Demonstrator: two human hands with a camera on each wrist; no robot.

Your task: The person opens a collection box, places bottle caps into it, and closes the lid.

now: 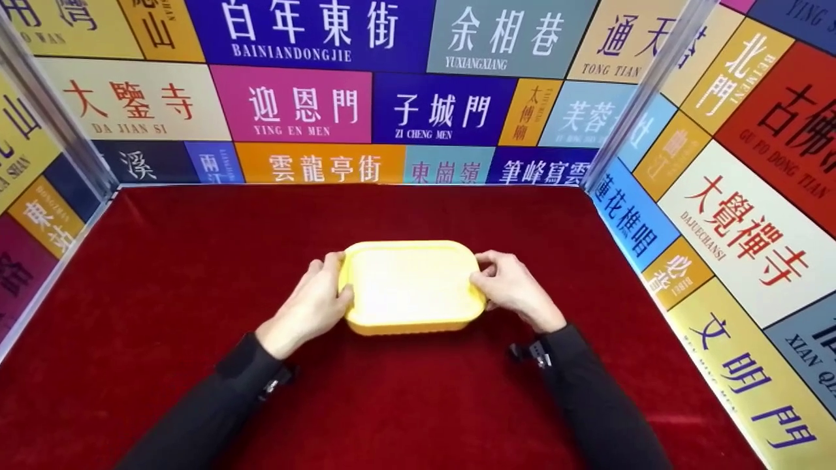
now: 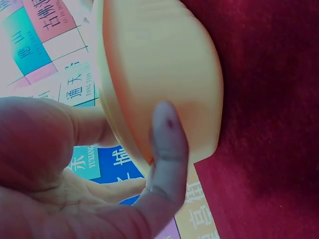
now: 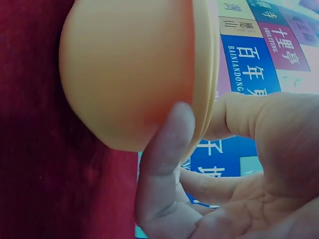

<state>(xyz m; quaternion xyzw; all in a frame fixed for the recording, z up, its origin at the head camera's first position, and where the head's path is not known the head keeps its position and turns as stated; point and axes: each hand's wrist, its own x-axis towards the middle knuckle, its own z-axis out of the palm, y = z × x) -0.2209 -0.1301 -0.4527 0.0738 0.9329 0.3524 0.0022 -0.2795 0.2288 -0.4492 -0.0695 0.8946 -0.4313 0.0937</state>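
Observation:
A yellow rectangular plastic box [image 1: 413,284] with rounded corners and a lid-like flat top is held between both hands over the red cloth. My left hand [image 1: 313,301] grips its left end, thumb on the top edge. In the left wrist view a finger lies against the side wall of the box [image 2: 164,59]. Its right end is pinched by my right hand [image 1: 516,287], the thumb over the rim. From the right wrist, a curled finger presses below the rim of the box [image 3: 129,69]. The inside of the box is hidden.
Dark red cloth [image 1: 418,405] covers the table beneath the box. Upright panels [image 1: 294,104] printed with colourful Chinese place-name signs stand along the back, left and right edges, joined by metal corner posts [image 1: 643,98].

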